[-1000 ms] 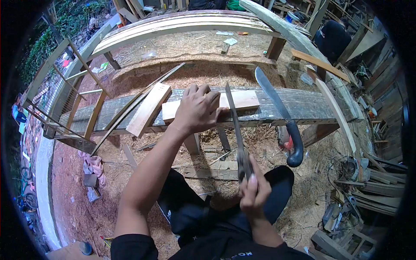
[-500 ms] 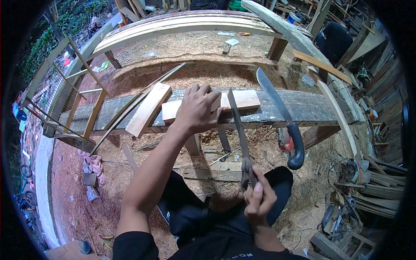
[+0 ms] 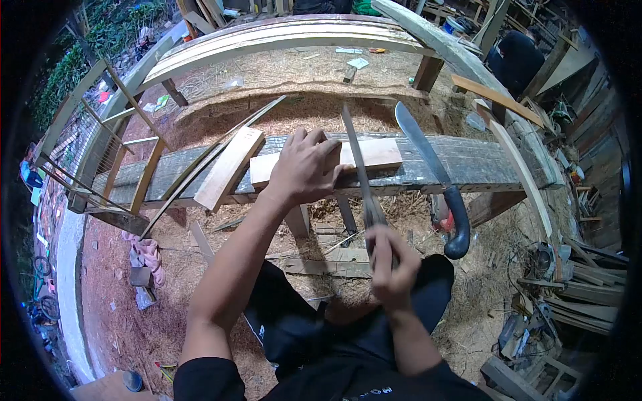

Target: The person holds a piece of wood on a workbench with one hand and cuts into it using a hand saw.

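A pale wooden block [image 3: 381, 153] lies lengthwise on the weathered plank bench [image 3: 471, 160]. My left hand [image 3: 304, 164] is closed over the block's middle, pressing it to the bench. In my right hand [image 3: 393, 266] is the handle of a handsaw [image 3: 360, 160], its long dark blade seen nearly edge-on. The blade crosses the block just right of my left thumb, its tip reaching past the far edge; how deep it sits is not visible. Right of the block rests a machete [image 3: 422, 147] with a black curved handle. Another light board [image 3: 231, 168] slants across the bench on the left.
Thin wood strips [image 3: 217, 150] and a wire-mesh frame [image 3: 110, 144] occupy the bench's left end. A long strip [image 3: 525, 177] leans at its right. Sawdust covers the ground. Long boards [image 3: 287, 37] lie beyond, and a person in dark clothes [image 3: 518, 60] is at the far right.
My right hand has moved forward, away from my body, and the saw blade has slid further across the block. My left hand and the block stay in place.
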A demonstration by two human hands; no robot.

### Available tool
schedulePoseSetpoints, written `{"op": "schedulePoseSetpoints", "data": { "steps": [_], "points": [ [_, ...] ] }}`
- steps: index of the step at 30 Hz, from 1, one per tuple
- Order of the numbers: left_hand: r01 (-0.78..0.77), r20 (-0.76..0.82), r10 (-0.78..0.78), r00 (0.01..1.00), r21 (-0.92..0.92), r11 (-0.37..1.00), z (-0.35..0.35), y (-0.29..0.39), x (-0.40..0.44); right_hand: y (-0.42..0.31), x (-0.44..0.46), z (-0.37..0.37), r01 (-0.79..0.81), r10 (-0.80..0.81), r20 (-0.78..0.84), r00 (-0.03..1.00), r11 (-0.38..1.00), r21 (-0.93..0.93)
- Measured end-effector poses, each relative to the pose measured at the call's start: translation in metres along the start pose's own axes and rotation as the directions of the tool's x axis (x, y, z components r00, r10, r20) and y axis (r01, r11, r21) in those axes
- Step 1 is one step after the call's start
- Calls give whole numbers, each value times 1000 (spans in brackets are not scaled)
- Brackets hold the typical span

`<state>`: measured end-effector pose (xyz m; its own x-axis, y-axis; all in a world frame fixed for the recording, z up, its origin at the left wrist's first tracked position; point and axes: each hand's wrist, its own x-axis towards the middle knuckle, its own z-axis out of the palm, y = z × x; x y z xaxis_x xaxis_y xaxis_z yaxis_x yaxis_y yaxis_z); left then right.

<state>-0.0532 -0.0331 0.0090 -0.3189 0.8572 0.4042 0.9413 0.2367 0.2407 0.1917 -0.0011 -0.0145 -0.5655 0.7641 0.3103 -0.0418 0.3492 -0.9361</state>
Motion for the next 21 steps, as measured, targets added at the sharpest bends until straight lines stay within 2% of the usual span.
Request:
{"op": "schedulePoseSetpoints", "data": {
  "steps": [2, 3, 6, 9, 12, 14, 16, 17, 18, 21],
  "points": [
    [31, -9, -31, 999, 34, 999, -2, 3, 2, -2, 22, 9, -39, 40, 63, 997, 999, -15],
    [52, -2, -51, 999, 61, 997, -2, 3, 4, 1, 20, 9, -30, 29, 42, 999, 999, 28],
    [61, 12, -61, 998, 56, 997, -1, 2, 4, 5, -40, -17, 4, -4, 12, 1000, 1000, -15],
    [50, -4, -49, 999, 29, 998, 3, 1, 4, -4, -53, -30, -69, 70, -17, 997, 996, 54],
    [26, 28, -27, 999, 32, 999, -1, 0, 4, -1, 5, 4, 77, -77, 14, 997, 997, 15],
    [26, -5, -26, 1000, 51, 998, 0, -3, 5, 3, 4, 2, -66, 67, 118, 991, 998, -17],
    [23, -5, -23, 1000, 61, 998, 3, -3, 5, 7, -5, -2, 84, -83, -12, 996, 990, 111],
    [47, 22, -48, 999, 62, 997, 2, -2, 6, -1, -18, -17, 58, -59, 95, 994, 998, 19],
    [68, 48, -72, 996, 64, 996, 1, -2, 7, -12, -30, -26, 69, -65, 133, 989, 997, -20],
    [69, 55, -71, 996, 49, 996, -1, 1, 8, -11, -32, -32, -10, 13, 118, 993, 1000, -28]
  ]
}}
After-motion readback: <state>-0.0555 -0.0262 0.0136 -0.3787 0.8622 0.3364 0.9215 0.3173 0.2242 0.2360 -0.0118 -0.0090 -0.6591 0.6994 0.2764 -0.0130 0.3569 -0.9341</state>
